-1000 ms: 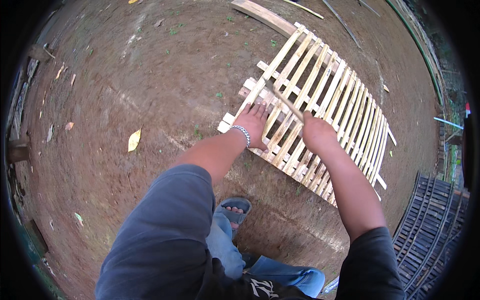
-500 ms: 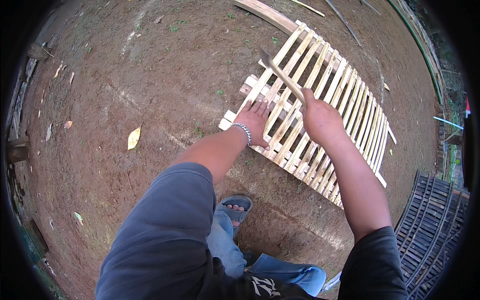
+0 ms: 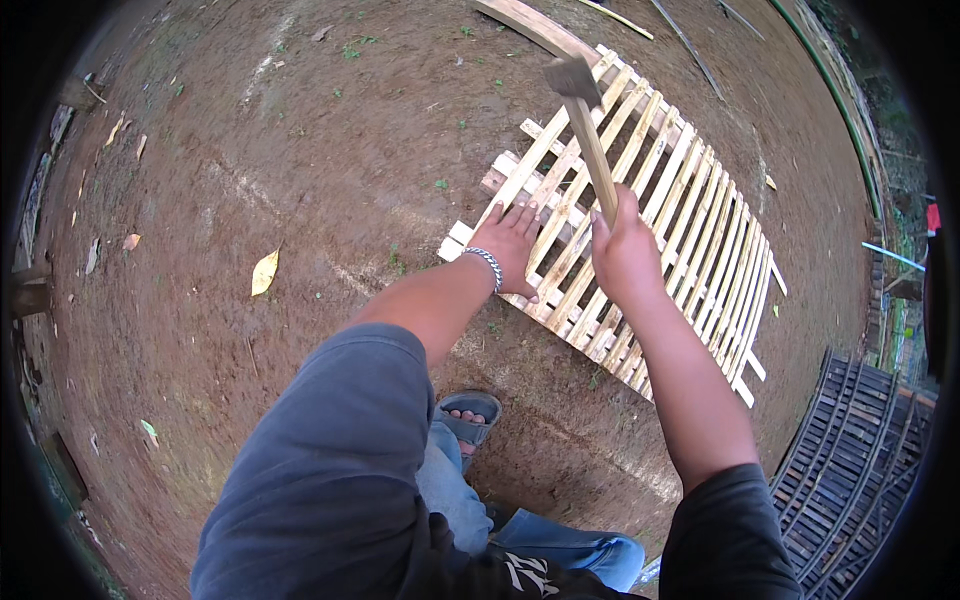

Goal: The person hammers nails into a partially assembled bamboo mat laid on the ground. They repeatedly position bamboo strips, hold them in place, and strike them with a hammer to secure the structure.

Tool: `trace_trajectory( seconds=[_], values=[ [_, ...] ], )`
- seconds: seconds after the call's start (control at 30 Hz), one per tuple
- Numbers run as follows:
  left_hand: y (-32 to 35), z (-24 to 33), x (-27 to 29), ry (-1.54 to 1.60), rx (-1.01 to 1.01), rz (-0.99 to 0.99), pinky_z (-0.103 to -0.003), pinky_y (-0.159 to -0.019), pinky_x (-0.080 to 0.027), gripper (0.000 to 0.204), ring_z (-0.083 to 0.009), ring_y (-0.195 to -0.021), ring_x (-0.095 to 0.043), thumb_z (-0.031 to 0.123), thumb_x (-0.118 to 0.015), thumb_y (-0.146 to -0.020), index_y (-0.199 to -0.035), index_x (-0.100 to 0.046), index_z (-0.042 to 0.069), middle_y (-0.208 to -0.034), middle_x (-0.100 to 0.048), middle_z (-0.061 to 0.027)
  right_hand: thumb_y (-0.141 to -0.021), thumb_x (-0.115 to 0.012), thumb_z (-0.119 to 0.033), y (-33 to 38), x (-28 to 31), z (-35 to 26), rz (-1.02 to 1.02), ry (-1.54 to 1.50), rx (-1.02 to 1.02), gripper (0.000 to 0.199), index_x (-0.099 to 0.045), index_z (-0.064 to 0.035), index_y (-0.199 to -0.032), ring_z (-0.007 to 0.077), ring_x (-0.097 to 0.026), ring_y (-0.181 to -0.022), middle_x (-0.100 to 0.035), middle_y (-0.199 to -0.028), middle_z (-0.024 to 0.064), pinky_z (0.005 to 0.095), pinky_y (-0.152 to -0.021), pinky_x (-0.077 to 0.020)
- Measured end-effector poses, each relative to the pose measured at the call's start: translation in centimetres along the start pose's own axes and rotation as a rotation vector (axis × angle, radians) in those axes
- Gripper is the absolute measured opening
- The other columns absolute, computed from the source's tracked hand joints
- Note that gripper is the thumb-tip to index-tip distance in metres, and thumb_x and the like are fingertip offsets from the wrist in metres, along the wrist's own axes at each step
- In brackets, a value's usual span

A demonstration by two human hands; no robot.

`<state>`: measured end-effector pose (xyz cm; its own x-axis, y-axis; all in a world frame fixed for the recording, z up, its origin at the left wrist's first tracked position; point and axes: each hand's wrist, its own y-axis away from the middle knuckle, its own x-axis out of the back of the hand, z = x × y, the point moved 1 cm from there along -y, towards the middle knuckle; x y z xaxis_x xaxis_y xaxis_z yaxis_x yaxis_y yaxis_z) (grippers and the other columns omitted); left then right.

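Observation:
A panel of pale wooden slats [image 3: 690, 215] lies on the ground ahead of me, its slats laid side by side across crosspieces. My left hand [image 3: 508, 248] rests flat on the panel's near left end, fingers spread over the end slats and a chain bracelet on the wrist. My right hand [image 3: 628, 255] is wrapped round the wooden handle of a hatchet [image 3: 592, 150]. Its broad, dark metal head is raised above the far left part of the panel, apart from the slats as far as I can tell.
A long timber beam [image 3: 540, 28] runs under the panel's far side. Brown soil [image 3: 250, 180] surrounds it, with a yellow leaf [image 3: 265, 273] to the left. My sandalled foot [image 3: 468, 418] stands near the panel. A dark slatted stack [image 3: 835, 470] lies at the lower right.
The hatchet has swung upright and its head has turned to show its broad side. My right hand has shifted slightly left; my left hand has stayed in place.

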<state>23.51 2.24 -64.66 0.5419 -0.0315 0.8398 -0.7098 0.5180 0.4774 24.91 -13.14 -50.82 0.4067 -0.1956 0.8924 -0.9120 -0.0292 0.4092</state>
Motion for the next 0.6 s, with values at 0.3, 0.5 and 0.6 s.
trace_trajectory(
  seconds=[0.3, 0.5, 0.6],
  values=[
    [0.2, -0.1, 0.2, 0.003, 0.000, -0.033, -0.050, -0.133, -0.011, 0.134, -0.0304, -0.164, -0.012, 0.080, -0.072, -0.076, -0.167, -0.017, -0.001, -0.177, -0.011, -0.0187, -0.106, -0.054, -0.017, -0.1, 1.8, 0.7, -0.074, 0.200, 0.003, 0.035, -0.046, -0.0065, -0.139, 0.0413, -0.072, -0.101, -0.073, -0.108, 0.0250, 0.0540, -0.087, -0.0565],
    [-0.4, 0.5, 0.2, 0.016, -0.020, -0.010, -0.049, -0.133, -0.011, 0.133, -0.0310, -0.163, -0.014, 0.080, -0.073, -0.075, -0.166, -0.020, 0.000, -0.176, -0.016, -0.0191, -0.104, -0.057, -0.015, -0.3, -4.2, 5.8, -0.143, 0.255, -0.030, 0.039, -0.045, -0.0064, -0.140, 0.0422, -0.072, -0.101, -0.073, -0.106, 0.0259, 0.0528, -0.086, -0.0568],
    [0.0, -0.1, 0.1, 0.006, -0.019, 0.019, -0.049, -0.133, -0.010, 0.132, -0.0312, -0.163, -0.015, 0.080, -0.074, -0.075, -0.166, -0.022, -0.001, -0.175, -0.017, -0.0194, -0.104, -0.056, -0.015, -0.7, -4.1, 6.3, -0.269, 0.306, -0.092, 0.037, -0.045, -0.0059, -0.138, 0.0430, -0.071, -0.102, -0.072, -0.106, 0.0266, 0.0531, -0.086, -0.0567]
  ],
)
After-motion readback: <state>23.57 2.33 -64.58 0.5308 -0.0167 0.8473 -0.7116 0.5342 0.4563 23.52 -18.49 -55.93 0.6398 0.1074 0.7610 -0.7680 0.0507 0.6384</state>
